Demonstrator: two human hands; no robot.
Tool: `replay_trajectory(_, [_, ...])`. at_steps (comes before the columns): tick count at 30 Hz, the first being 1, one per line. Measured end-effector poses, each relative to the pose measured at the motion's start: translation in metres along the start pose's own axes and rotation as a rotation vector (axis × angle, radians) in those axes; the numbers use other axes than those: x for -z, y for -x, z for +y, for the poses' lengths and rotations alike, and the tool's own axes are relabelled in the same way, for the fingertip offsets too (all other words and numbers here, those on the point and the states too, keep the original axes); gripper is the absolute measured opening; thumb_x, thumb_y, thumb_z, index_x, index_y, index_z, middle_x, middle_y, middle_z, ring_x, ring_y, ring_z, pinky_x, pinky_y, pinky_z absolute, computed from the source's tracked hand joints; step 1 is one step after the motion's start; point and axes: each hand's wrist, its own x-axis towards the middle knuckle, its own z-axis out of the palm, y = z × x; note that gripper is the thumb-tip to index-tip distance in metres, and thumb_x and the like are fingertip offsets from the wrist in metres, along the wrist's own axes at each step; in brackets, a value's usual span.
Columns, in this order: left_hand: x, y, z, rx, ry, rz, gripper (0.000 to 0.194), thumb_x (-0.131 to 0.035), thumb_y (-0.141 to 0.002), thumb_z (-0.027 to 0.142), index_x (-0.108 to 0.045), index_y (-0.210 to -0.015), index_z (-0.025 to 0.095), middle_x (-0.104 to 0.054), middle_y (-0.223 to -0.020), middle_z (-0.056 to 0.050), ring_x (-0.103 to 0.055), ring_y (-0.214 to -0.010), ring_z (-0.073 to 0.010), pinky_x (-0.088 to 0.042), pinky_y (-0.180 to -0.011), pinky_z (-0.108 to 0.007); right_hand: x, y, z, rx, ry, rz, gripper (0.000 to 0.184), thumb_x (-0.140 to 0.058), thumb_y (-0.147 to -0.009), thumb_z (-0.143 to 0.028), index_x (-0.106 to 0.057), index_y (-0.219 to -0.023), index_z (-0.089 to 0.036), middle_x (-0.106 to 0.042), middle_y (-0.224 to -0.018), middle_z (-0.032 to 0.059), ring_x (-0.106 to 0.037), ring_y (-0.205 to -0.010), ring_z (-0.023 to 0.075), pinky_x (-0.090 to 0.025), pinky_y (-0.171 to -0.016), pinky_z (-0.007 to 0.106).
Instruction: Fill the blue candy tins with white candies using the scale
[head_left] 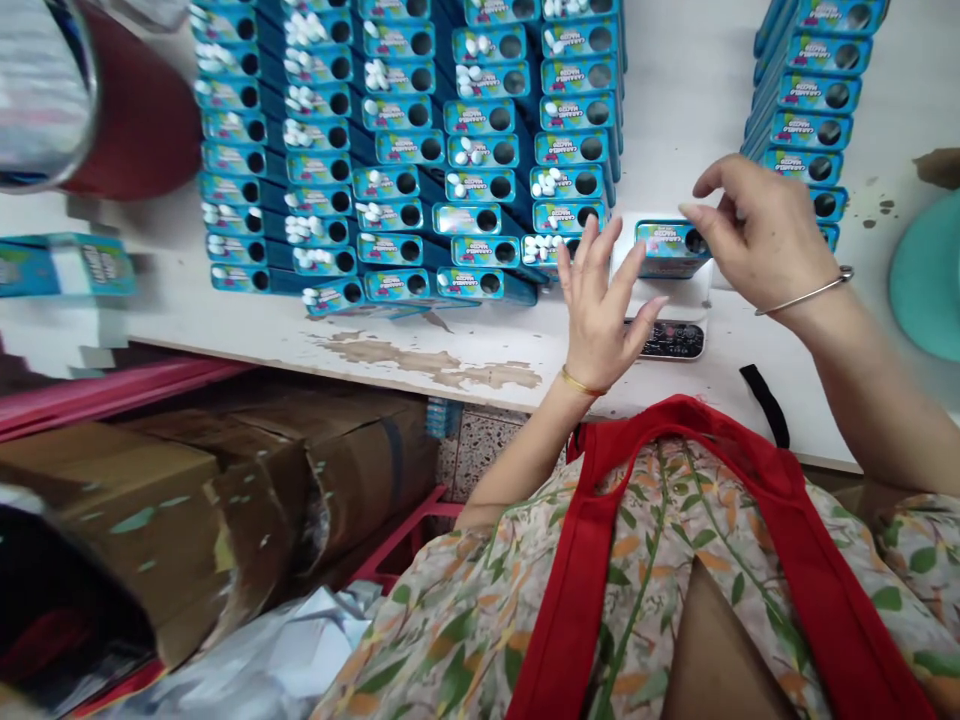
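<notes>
My left hand (604, 310) is held over the table with its fingers spread and nothing in it. Its fingertips are beside a row of blue tins that have round holes and small white candies on their tops. My right hand (772, 225) is bent above a single blue tin (670, 262), near the hole in its top. Its thumb and forefinger curve toward each other with a small gap, and no candy shows between them. That tin stands on a white scale (697, 296) with a black button panel (673, 340).
Several rows of blue tins (405, 148) fill the left and middle of the table (679, 120); another row (814, 130) stands at right. A dark red container (142, 110) is far left, a turquoise round object (930, 275) far right. Cardboard boxes (172, 510) lie below the table edge.
</notes>
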Motion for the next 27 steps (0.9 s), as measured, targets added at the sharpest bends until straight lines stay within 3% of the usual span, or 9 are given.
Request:
replay_trajectory(3, [0.000, 0.022, -0.009, 0.040, 0.051, 0.021, 0.049, -0.048, -0.102, 0.058, -0.054, -0.141, 0.030, -0.048, -0.152, -0.009, -0.037, -0.152, -0.0332, -0.028, -0.124, -0.062, 0.014, 0.011, -0.001, 0.016, 0.004, 0.098, 0.015, -0.058, -0.098, -0.035, -0.065, -0.096, -0.022, -0.061, -0.080, 0.0046, -0.059, -0.075, 0.0204, -0.048, -0.077, 0.037])
replay_trajectory(6, [-0.008, 0.051, -0.020, 0.056, 0.075, 0.031, 0.042, -0.047, -0.103, 0.049, -0.057, -0.137, 0.026, -0.055, -0.142, -0.012, -0.049, -0.141, -0.0293, -0.040, -0.119, -0.054, 0.017, 0.043, 0.012, -0.020, -0.043, 0.187, 0.021, -0.057, -0.099, -0.039, -0.063, -0.089, -0.022, -0.062, -0.081, 0.0052, -0.055, -0.072, 0.0174, -0.045, -0.070, 0.033])
replay_trajectory(9, [-0.017, 0.079, -0.030, 0.098, 0.071, 0.015, 0.038, -0.047, -0.103, 0.044, -0.061, -0.131, 0.022, -0.061, -0.134, -0.013, -0.056, -0.131, -0.0267, -0.046, -0.112, -0.048, 0.000, 0.087, 0.044, -0.140, -0.022, 0.147, 0.024, -0.055, -0.098, -0.043, -0.065, -0.092, -0.022, -0.059, -0.075, 0.0037, -0.052, -0.066, 0.0176, -0.044, -0.065, 0.032])
replay_trajectory(12, [-0.021, 0.100, -0.037, 0.139, 0.053, 0.001, 0.035, -0.049, -0.103, 0.042, -0.063, -0.127, 0.021, -0.063, -0.130, -0.014, -0.058, -0.126, -0.0260, -0.049, -0.108, -0.046, -0.027, 0.124, 0.082, -0.264, 0.085, 0.076, 0.033, -0.051, -0.098, -0.045, -0.064, -0.114, -0.019, -0.057, -0.073, 0.0041, -0.056, -0.068, 0.0219, -0.048, -0.071, 0.037])
replay_trajectory(14, [-0.020, 0.111, -0.042, 0.146, 0.016, -0.001, 0.033, -0.050, -0.102, 0.040, -0.065, -0.125, 0.020, -0.064, -0.128, -0.014, -0.059, -0.124, -0.0259, -0.050, -0.105, -0.046, -0.041, 0.138, 0.104, -0.348, 0.144, 0.099, 0.041, -0.050, -0.098, -0.046, -0.059, -0.126, -0.017, -0.056, -0.074, 0.0044, -0.058, -0.071, 0.0249, -0.050, -0.074, 0.040])
replay_trajectory(18, [-0.014, 0.128, -0.052, 0.152, -0.045, 0.017, 0.030, -0.052, -0.102, 0.036, -0.065, -0.124, 0.019, -0.065, -0.126, -0.014, -0.061, -0.121, -0.0246, -0.052, -0.103, -0.044, -0.048, 0.143, 0.131, -0.462, 0.202, 0.207, 0.051, -0.055, -0.094, -0.047, -0.050, -0.134, -0.015, -0.052, -0.069, 0.0012, -0.059, -0.070, 0.0255, -0.051, -0.078, 0.043])
replay_trajectory(23, [-0.016, 0.146, -0.063, 0.197, -0.049, 0.054, 0.029, -0.052, -0.101, 0.034, -0.066, -0.121, 0.018, -0.065, -0.122, -0.013, -0.061, -0.116, -0.0231, -0.050, -0.102, -0.041, -0.037, 0.140, 0.162, -0.581, 0.197, 0.299, 0.056, -0.061, -0.091, -0.045, -0.044, -0.136, -0.015, -0.051, -0.068, -0.0022, -0.058, -0.070, 0.0240, -0.051, -0.082, 0.046])
replay_trajectory(27, [-0.021, 0.153, -0.067, 0.268, -0.064, 0.007, 0.030, -0.052, -0.101, 0.037, -0.067, -0.119, 0.019, -0.065, -0.120, -0.013, -0.061, -0.114, -0.0242, -0.048, -0.101, -0.042, -0.024, 0.132, 0.188, -0.684, 0.159, 0.363, 0.035, -0.061, -0.094, -0.049, -0.052, -0.119, -0.026, -0.046, -0.061, -0.0039, -0.049, -0.066, 0.0205, -0.048, -0.085, 0.047])
